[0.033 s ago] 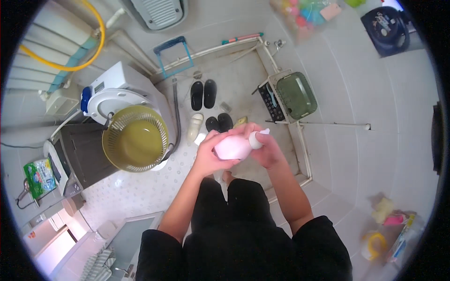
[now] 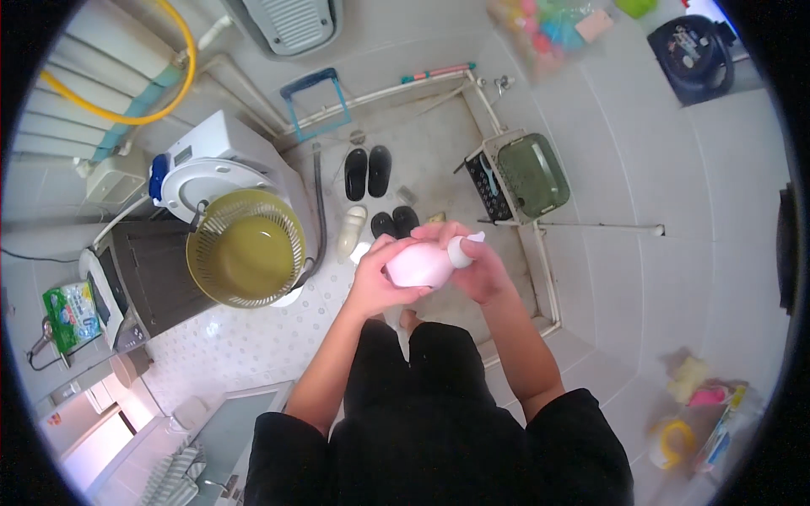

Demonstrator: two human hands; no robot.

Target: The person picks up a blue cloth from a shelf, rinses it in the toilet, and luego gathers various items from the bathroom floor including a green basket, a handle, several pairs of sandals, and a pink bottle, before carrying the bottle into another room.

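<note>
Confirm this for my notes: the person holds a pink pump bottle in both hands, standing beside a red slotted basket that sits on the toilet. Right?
Not quite. In the head view the slotted basket on the toilet is olive green, not red. The rest holds: left hand and right hand both hold the pink pump bottle.

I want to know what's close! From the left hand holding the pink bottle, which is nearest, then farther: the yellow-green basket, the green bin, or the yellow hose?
1. Yellow-green basket, just left of the left hand on the pink bottle.
2. Green bin, up and right.
3. Yellow hose, far upper left.
</note>
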